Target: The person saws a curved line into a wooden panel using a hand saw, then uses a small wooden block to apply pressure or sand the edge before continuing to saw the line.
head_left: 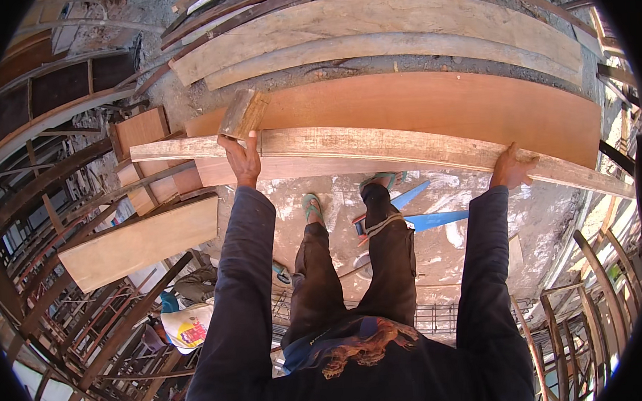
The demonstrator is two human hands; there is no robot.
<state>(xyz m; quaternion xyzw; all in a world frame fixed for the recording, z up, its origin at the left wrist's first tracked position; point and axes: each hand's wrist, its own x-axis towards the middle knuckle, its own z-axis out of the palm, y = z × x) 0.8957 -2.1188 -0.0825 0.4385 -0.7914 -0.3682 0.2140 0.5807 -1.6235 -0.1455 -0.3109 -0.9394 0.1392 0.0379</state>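
Both hands grasp a long, pale, rough-sawn plank [376, 148] stained grey along its edges: the left hand [242, 155] closed over it near its left end, the right hand [512, 167] clamped on further right. It lies across a smooth reddish-brown board [439, 107], just below a small wooden block [242, 113].

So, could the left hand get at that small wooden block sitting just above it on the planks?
Probably yes. The left hand grips the long pale plank, and the wooden block stands right beyond its fingers with nothing between. It would have to let go of the plank first, leaving it to the right hand.
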